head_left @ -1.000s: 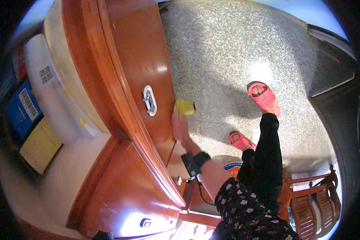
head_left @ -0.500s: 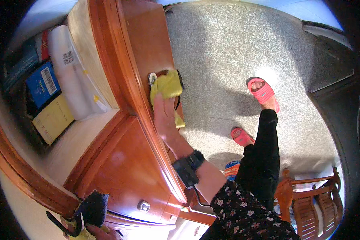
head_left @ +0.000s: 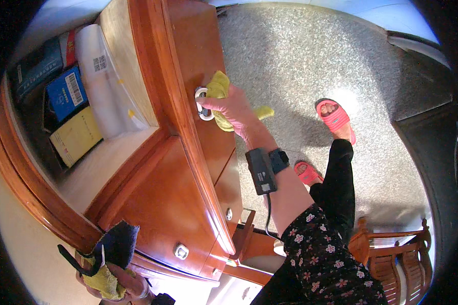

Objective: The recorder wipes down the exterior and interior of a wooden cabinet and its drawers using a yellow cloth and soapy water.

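My right hand (head_left: 231, 109) is closed on a yellow cloth (head_left: 218, 87) against the reddish-brown wooden cabinet (head_left: 193, 43). Its thumb lies beside a white, oval ring-shaped fitting (head_left: 203, 104) on the cabinet, and a loose yellow end hangs past the wrist. At the lower left, my left hand (head_left: 124, 282) grips another cloth (head_left: 107, 279), yellow with a dark blue fuzzy part. A black curved piece and a thin white strip stick out by that cloth; what they belong to is unclear. A black device (head_left: 261, 171) is strapped to my right forearm.
An open cabinet compartment at left holds a blue box (head_left: 66, 99), a yellow box (head_left: 76, 136) and a white plastic-wrapped package (head_left: 107, 84). Metal knobs (head_left: 181, 251) jut from the cabinet front. A wooden chair (head_left: 397, 269) stands at lower right; pink slippers (head_left: 335, 116) are on the speckled floor.
My right hand has turned and drawn the yellow cloth up beside the white fitting, its thumb now showing. The view has shifted slightly. My left hand still holds its cloth.
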A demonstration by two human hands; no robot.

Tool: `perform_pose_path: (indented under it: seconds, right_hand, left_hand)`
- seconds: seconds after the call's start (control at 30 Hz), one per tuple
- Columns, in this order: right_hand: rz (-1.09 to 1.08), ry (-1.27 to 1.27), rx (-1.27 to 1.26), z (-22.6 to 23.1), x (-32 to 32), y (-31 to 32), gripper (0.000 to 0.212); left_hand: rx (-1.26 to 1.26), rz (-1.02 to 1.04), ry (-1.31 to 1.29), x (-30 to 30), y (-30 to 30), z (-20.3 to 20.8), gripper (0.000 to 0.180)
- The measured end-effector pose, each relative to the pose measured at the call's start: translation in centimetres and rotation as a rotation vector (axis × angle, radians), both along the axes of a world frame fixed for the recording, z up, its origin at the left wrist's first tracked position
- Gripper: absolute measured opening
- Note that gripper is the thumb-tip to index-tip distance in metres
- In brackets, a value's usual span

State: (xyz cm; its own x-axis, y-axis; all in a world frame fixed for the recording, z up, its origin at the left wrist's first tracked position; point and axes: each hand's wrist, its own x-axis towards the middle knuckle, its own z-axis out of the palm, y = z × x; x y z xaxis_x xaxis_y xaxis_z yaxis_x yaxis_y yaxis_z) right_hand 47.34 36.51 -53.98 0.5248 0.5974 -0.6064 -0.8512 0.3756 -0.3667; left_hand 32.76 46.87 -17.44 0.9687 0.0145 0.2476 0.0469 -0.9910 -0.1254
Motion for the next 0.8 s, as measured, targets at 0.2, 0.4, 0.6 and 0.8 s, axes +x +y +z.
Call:
perform_pose_path:
  seconds: [0.2, 0.4, 0.6, 0.8]
  right_hand:
    - [-0.073, -0.046, -0.037, -0.3, -0.7, 0.6, 0.024]
    - [0.007, 0.050, 0.158, -0.3, 0.7, -2.8, 0.020]
    - [0.007, 0.061, 0.088, 0.7, 1.8, -11.1, 0.017]
    - [0.020, 0.058, -0.058, 2.0, 2.9, -15.7, 0.031]
  left_hand:
    - [-0.012, 0.007, 0.026, 0.6, -0.1, 0.3, 0.058]
    - [-0.029, 0.014, 0.030, 0.8, -0.2, -0.3, 0.058]
    - [-0.020, 0.033, 0.033, 0.8, -0.1, 0.3, 0.058]
    - [-0.036, 0.048, 0.014, 0.6, -0.1, -0.4, 0.058]
